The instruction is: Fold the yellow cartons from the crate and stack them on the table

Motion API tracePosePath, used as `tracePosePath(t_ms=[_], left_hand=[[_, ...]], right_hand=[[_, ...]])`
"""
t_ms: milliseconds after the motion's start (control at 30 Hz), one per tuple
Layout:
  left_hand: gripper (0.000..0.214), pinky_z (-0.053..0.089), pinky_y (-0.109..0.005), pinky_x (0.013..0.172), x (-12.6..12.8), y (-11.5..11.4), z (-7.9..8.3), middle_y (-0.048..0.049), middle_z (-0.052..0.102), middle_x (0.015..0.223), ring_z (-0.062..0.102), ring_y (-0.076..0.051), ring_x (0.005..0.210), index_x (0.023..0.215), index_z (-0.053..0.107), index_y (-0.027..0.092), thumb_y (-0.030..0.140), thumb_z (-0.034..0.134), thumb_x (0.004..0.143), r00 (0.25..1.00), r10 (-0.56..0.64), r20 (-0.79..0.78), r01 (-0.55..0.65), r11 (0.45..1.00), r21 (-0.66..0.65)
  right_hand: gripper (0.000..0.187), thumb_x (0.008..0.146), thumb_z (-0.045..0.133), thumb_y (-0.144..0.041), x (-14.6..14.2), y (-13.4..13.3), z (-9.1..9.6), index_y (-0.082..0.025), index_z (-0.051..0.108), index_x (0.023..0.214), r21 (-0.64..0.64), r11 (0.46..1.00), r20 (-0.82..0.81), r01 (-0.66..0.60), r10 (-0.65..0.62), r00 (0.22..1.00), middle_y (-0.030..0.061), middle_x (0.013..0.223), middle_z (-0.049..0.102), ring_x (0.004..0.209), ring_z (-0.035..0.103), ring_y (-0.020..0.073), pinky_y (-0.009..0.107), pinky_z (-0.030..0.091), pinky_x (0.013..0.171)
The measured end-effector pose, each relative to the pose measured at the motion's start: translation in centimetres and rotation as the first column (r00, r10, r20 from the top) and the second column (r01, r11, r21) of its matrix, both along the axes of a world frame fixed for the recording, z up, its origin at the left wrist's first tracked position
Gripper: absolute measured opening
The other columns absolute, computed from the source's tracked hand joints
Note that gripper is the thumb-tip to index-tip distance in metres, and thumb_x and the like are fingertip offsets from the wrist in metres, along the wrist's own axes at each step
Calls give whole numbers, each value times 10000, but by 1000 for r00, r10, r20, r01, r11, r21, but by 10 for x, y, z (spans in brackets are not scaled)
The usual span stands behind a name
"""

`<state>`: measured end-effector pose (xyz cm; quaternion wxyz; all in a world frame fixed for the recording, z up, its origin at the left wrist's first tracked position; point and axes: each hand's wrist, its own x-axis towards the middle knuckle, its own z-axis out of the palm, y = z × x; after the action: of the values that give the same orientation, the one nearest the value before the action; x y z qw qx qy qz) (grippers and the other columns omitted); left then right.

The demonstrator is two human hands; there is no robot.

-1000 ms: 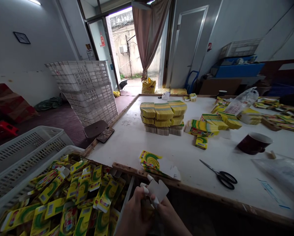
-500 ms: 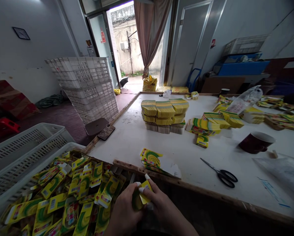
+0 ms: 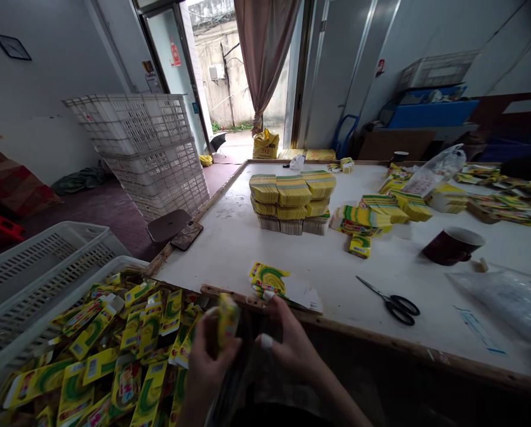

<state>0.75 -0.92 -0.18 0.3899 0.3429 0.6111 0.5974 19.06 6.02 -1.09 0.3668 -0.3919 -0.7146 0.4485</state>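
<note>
My left hand [image 3: 210,350] is closed on a small yellow-and-green carton [image 3: 227,320], held upright over the right side of the crate and blurred by motion. My right hand [image 3: 287,338] holds nothing; its thumb and fingers are apart, and white covers show on its fingertips. The forefinger reaches to the near edge of a small stack of flat printed cartons [image 3: 269,279] at the table edge. White flaps stick out from that stack to the right. Below my left hand, a white crate [image 3: 127,261] is heaped with yellow cartons [image 3: 127,379].
The white table [image 3: 230,255] bears bundled carton stacks [image 3: 292,196], a phone [image 3: 187,235], scissors [image 3: 394,302], a dark mug [image 3: 454,245] and a plastic bag [image 3: 505,296]. A wooden strip [image 3: 381,341] edges the table. Stacked white crates [image 3: 154,154] stand at left near the doorway.
My hands have come apart. The left moved leftward with the carton; the right let go of it and reached forward to the flat carton stack. The view has shifted slightly.
</note>
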Motion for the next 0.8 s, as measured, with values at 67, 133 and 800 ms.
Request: tracePosePath(t_ms=[67, 133, 800], left_hand=[[494, 510, -361, 877, -9, 1, -7, -55, 651, 1128, 603, -262, 1073, 1125, 545, 245, 515, 652, 726, 910, 278, 307, -294, 956, 3], [456, 522, -377, 861, -13, 3, -13, -73, 644, 1106, 615, -247, 1049, 1112, 541, 238, 583, 502, 817, 791, 398, 464, -412, 908, -75], [473, 522, -353, 809, 47, 18, -7, -67, 670, 954, 613, -254, 981, 981, 661, 223, 591, 665, 685, 563, 1, 826, -191, 973, 129]], right_hand=[[525, 784, 592, -225, 8, 21, -2, -127, 426, 1272, 129, 974, 186, 186, -208, 960, 154, 1221, 574, 1106, 558, 264, 396, 445, 966], [456, 788, 535, -148, 16, 41, -3, -105, 470, 1237, 244, 927, 325, 284, -354, 877, 177, 1197, 583, 1108, 529, 304, 450, 424, 959], [521, 675, 584, -89, -13, -8, 16, -224, 399, 1144, -273, 933, -212, -235, 179, 961, -26, 845, 545, 666, 539, 111, 219, 437, 592]])
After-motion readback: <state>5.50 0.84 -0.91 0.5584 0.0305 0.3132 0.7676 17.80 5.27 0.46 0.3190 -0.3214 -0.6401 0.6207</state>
